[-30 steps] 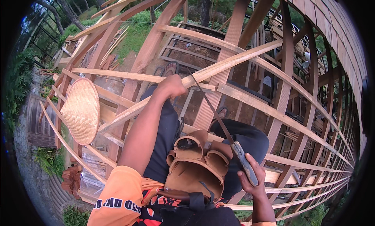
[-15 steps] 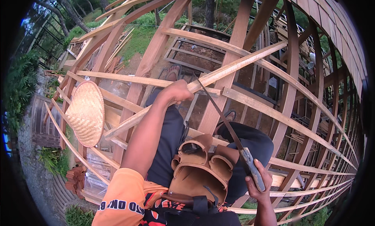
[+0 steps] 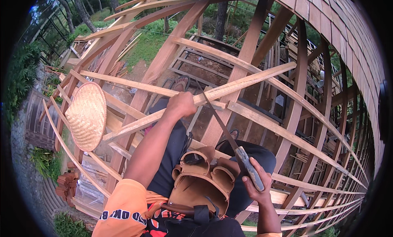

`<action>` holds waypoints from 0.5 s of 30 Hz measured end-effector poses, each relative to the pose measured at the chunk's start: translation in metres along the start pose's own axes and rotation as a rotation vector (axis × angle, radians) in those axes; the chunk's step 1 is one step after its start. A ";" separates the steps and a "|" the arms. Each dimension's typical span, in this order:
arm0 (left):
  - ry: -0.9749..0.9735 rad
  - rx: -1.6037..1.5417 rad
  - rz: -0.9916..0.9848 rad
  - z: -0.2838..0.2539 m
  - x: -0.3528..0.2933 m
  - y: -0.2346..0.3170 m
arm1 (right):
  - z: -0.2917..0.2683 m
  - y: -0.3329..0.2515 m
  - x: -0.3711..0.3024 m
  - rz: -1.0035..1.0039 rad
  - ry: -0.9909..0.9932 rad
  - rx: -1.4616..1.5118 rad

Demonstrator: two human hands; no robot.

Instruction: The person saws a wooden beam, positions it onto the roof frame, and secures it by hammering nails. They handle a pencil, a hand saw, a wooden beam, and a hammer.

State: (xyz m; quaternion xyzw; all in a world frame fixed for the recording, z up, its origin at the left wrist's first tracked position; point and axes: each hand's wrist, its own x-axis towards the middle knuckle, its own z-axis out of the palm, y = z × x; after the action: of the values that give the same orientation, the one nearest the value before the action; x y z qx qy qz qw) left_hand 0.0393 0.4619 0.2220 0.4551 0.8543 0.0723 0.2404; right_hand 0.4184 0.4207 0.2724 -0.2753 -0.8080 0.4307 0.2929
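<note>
My left hand [image 3: 182,104] is closed around a long pale wooden batten [image 3: 249,80], which slants from low left up to the right across the roof frame. In my right hand [image 3: 258,180] is the grey, worn handle of a hand saw [image 3: 224,128]. Its dark narrow blade points up and away and lies across the batten just right of my left fist. Whether the teeth have bitten into the wood is too small to tell. A brown leather tool pouch [image 3: 200,188] hangs at my waist between my thighs.
A woven conical hat [image 3: 86,116] rests on the battens at the left. Thick rafters [image 3: 233,69] and crossing battens form an open frame, with ground and stacked timber below. Wooden shingles [image 3: 327,20] cover the upper right. Red-brown bricks [image 3: 67,183] lie lower left.
My right hand and the saw handle have moved up and forward, pushing the blade farther across the batten. My left hand keeps its grip. The whole view has shifted slightly.
</note>
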 end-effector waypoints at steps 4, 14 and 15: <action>0.076 0.055 0.075 0.011 -0.007 0.011 | 0.068 0.034 0.087 0.012 0.057 0.085; -0.032 0.050 0.000 -0.005 -0.011 0.014 | 0.014 0.002 -0.004 -0.002 0.005 -0.003; -0.055 0.060 0.016 0.002 -0.014 0.015 | 0.023 0.011 0.012 -0.008 0.024 0.010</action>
State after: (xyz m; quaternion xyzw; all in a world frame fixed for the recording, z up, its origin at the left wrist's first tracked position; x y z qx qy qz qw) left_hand 0.0579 0.4590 0.2297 0.4706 0.8456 0.0363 0.2494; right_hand 0.3965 0.4222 0.2551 -0.2755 -0.8034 0.4303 0.3058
